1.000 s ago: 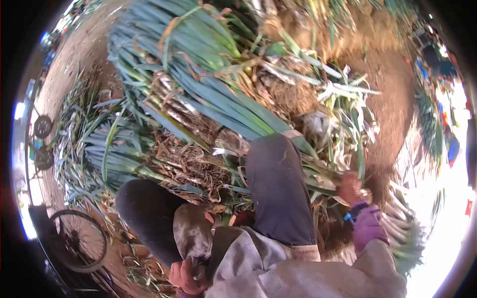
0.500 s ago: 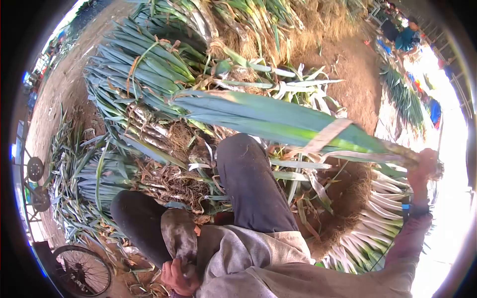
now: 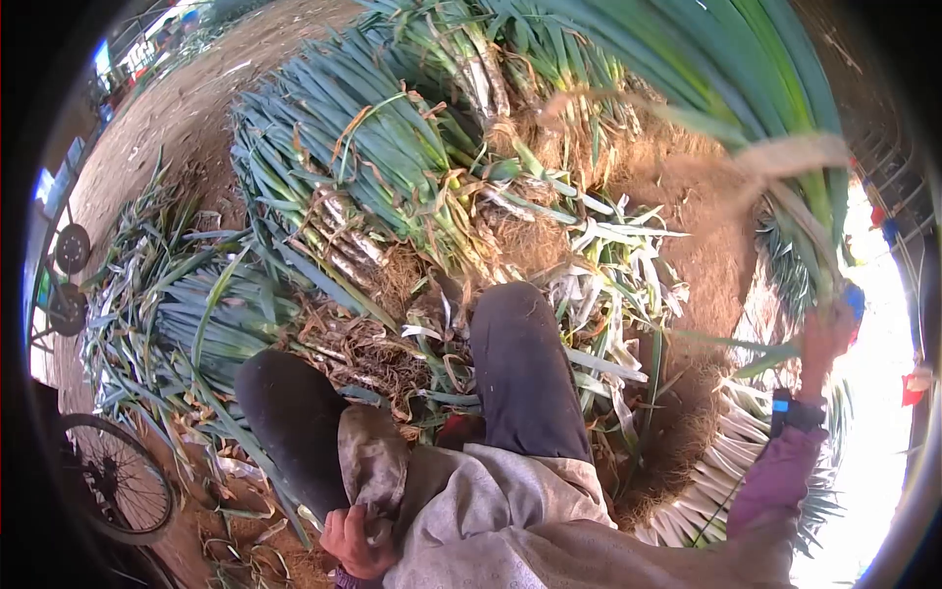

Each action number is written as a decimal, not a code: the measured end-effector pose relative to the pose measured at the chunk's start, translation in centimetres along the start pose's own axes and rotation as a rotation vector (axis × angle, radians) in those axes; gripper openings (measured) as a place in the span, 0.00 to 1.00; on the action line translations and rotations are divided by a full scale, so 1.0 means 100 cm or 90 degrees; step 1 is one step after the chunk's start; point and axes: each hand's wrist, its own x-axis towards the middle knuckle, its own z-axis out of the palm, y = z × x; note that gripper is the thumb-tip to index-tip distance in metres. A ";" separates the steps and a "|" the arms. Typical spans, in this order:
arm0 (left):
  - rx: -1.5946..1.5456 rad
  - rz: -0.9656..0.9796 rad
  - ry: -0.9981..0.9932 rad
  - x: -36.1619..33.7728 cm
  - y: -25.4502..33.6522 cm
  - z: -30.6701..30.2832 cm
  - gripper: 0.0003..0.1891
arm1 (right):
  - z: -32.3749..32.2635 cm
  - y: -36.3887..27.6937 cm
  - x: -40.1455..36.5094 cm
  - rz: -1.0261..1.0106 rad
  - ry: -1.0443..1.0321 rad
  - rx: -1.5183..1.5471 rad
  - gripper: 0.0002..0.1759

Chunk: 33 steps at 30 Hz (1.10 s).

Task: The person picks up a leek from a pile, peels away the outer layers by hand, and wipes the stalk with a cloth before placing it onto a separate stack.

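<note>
r hand (image 3: 827, 336) grips leeks (image 3: 756, 69); l hand (image 3: 356, 542) by apron (image 3: 481, 501), grip unclear. leaf (image 3: 795, 155) may snag b/c it's sticking out.

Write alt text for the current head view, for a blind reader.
The person's right hand holds up a bunch of leeks; the left hand is curled against grey cloth. Leek piles lie ahead, white-stemmed leeks at right.

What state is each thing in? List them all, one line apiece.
Right hand: closed around the raised leeks
Raised leeks: held up, leaves upward, blurred
Left hand: fingers curled, grip unclear
Leek pile: lying, roots attached
Leek row: laid side by side
Knees: bent
</note>
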 end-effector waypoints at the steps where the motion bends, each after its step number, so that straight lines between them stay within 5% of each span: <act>1: 0.003 -0.001 0.005 -0.002 -0.001 0.001 0.20 | 0.005 -0.033 0.003 -0.010 0.013 -0.019 0.25; 6: 0.043 -0.007 0.044 -0.002 -0.002 0.010 0.19 | 0.070 -0.191 0.007 0.061 -0.089 -0.056 0.25; 8: 0.038 -0.003 0.042 -0.001 -0.003 0.011 0.19 | 0.116 -0.251 -0.003 0.008 -0.447 -0.065 0.33; 10: 0.038 0.006 0.031 -0.002 -0.002 0.010 0.19 | 0.199 -0.276 -0.060 -0.083 -0.389 0.372 0.51; 12: 0.048 0.006 0.029 -0.001 -0.003 0.011 0.19 | 0.172 -0.309 -0.078 -0.097 -0.660 0.497 0.53; 14: 0.035 -0.005 0.036 -0.006 -0.004 0.012 0.21 | 0.220 -0.288 -0.151 -0.274 -0.408 0.350 0.41; 17: 0.057 -0.024 0.023 -0.022 -0.011 0.012 0.23 | 0.218 -0.245 -0.184 -0.074 -0.654 0.408 0.21; 21: 0.079 -0.025 -0.011 -0.026 -0.009 0.005 0.16 | 0.222 -0.195 -0.222 -0.036 -0.623 0.326 0.09; 27: 0.116 -0.063 -0.029 -0.028 -0.005 0.012 0.15 | 0.267 -0.178 -0.253 -0.050 -0.604 0.293 0.08; 33: 0.148 -0.075 -0.047 -0.019 -0.006 0.012 0.15 | 0.312 -0.228 -0.266 -0.032 -0.624 0.246 0.12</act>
